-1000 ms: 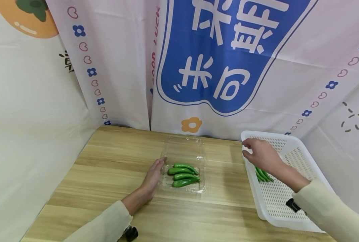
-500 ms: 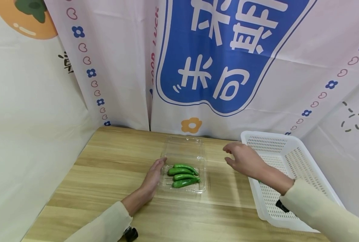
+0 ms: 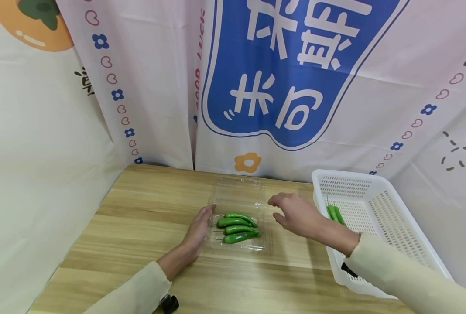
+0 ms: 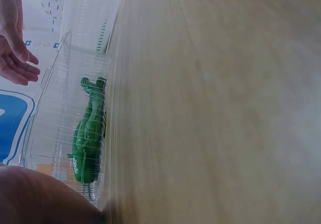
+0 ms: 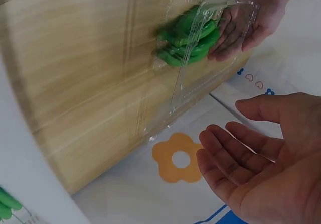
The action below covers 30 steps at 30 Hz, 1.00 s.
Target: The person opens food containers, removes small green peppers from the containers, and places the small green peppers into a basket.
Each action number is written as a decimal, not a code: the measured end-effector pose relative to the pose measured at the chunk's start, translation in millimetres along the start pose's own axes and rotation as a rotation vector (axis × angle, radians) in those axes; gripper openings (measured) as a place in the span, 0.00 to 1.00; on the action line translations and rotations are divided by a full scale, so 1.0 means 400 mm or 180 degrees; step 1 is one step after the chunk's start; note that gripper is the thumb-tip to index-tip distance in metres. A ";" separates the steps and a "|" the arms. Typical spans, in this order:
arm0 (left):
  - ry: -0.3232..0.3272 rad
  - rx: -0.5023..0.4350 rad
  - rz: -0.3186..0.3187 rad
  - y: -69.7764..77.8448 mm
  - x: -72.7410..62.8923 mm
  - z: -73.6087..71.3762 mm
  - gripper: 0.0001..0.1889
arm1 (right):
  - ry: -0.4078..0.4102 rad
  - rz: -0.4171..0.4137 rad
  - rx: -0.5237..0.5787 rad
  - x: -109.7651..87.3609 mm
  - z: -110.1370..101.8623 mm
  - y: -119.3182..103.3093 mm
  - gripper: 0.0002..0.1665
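My left hand (image 3: 195, 229) rests, grip relaxed, against the clear rectangular plastic clamshell (image 3: 248, 247) of slender green peppers (image 3: 238, 229), so my empty right hand (image 3: 297, 214), grip parted, should touch its transparent lid (image 3: 238, 192) gently.

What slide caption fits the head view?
Bare hands flank an open clear plastic clamshell box holding four long green peppers.

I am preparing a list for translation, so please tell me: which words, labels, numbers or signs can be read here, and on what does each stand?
"未来可期": white, on the blue panel; the upper characters are cut by the picture's top.
"OOD LUCK": red, sideways on the cloth; its first letter is unclear in the fold.
Black characters, left wall: partly hidden, unreadable.
Clear box, white basket: nothing readable.
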<state>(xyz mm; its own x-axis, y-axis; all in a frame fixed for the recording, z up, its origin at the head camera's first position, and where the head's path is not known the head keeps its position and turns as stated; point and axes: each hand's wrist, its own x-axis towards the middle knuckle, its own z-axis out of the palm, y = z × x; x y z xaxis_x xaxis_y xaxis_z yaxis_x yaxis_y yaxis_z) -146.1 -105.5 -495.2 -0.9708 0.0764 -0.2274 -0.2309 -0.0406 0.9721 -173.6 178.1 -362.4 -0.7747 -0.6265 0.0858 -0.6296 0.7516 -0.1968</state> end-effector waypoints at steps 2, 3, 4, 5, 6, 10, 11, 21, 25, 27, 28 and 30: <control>0.0000 -0.0016 0.0006 0.001 0.000 -0.001 0.28 | -0.0048 -0.0059 0.0031 0.004 0.012 -0.007 0.16; 0.0003 -0.0024 0.0002 0.002 0.001 -0.001 0.28 | -0.0073 -0.0101 0.0033 0.006 0.017 -0.010 0.16; 0.0001 -0.0033 0.0003 0.003 0.001 -0.002 0.28 | -0.0107 -0.0149 0.0048 0.007 0.022 -0.014 0.16; 0.0000 -0.0039 -0.0001 0.003 0.001 -0.002 0.28 | -0.0151 -0.0196 0.0067 0.009 0.027 -0.017 0.17; -0.0009 -0.0039 0.0006 0.003 0.001 -0.003 0.28 | -0.0203 -0.0249 0.0084 0.011 0.032 -0.020 0.17; -0.0029 -0.0033 -0.0002 0.004 -0.001 -0.003 0.28 | -0.0384 -0.0489 0.0135 0.021 0.053 -0.031 0.18; -0.0028 -0.0032 -0.0009 0.003 -0.001 -0.003 0.28 | -0.0414 -0.0537 0.0143 0.024 0.058 -0.034 0.18; -0.0022 -0.0034 0.0002 0.004 -0.005 0.000 0.28 | -0.0570 -0.0729 0.0142 0.044 0.104 -0.058 0.16; -0.0033 -0.0017 0.0011 0.002 -0.003 -0.002 0.28 | -0.0618 -0.0878 0.0163 0.059 0.121 -0.065 0.12; -0.0035 -0.0011 0.0015 0.001 -0.001 -0.003 0.28 | -0.0648 -0.0957 0.0176 0.066 0.129 -0.066 0.09; -0.0036 -0.0012 0.0014 0.001 -0.001 -0.003 0.28 | -0.0667 -0.0981 0.0171 0.070 0.134 -0.067 0.09; -0.0041 -0.0019 -0.0001 0.000 -0.001 -0.003 0.28 | -0.0705 -0.1004 0.0177 0.075 0.142 -0.068 0.09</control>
<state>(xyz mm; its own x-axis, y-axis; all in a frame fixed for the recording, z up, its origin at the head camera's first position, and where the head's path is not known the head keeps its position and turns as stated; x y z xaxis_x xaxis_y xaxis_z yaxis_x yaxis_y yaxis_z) -146.0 -106.9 -495.3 -0.9698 0.0890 -0.2270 -0.2317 -0.0466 0.9717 -176.6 127.2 -409.8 -0.5083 -0.8590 -0.0611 -0.8260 0.5064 -0.2477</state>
